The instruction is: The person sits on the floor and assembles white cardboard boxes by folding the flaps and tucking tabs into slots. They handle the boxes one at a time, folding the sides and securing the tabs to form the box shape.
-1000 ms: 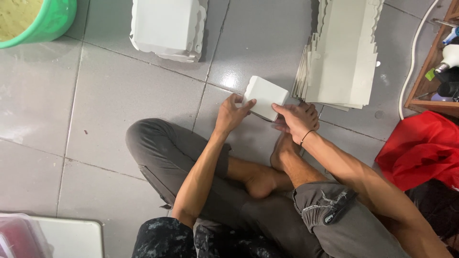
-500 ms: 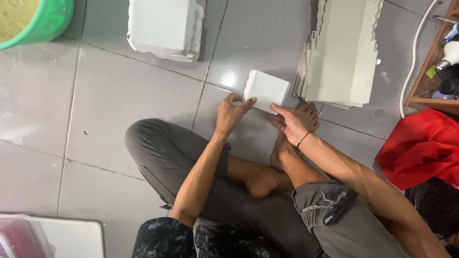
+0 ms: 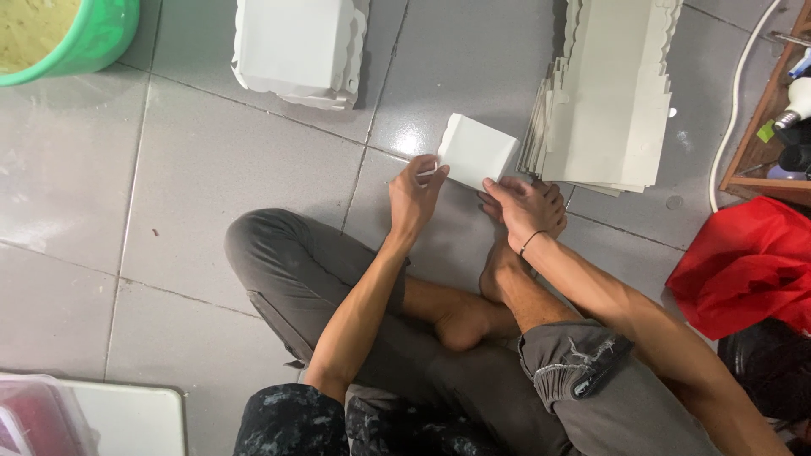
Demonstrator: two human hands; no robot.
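White folded box held at both near corners, just ahead of the hands

White folded cardboard box (image 3: 476,151), small and squarish with one scalloped edge, rests on the grey tiled floor (image 3: 211,177) directly in front of a person sitting cross-legged. It lies just beyond the fingertips of both hands, away from the body. Its long axis runs across the view, tilted a little, with the left end slightly farther away than the right.

The left hand (image 3: 414,196) pinches the box's near left corner between thumb and fingers. The right hand (image 3: 521,205), with a thin dark band at the wrist, presses its fingers on the near right edge, resting above a bare foot. Both hands touch the box; neither is clearly nearer.

Just to the right of the box, almost touching, sits a stack of flat white scalloped cardboard blanks (image 3: 608,93). Farther away, to the left, is a pile of folded white boxes (image 3: 296,46). A green plastic tub (image 3: 80,38) sits in the far left corner, and a red plastic bag (image 3: 743,270) lies to the right.
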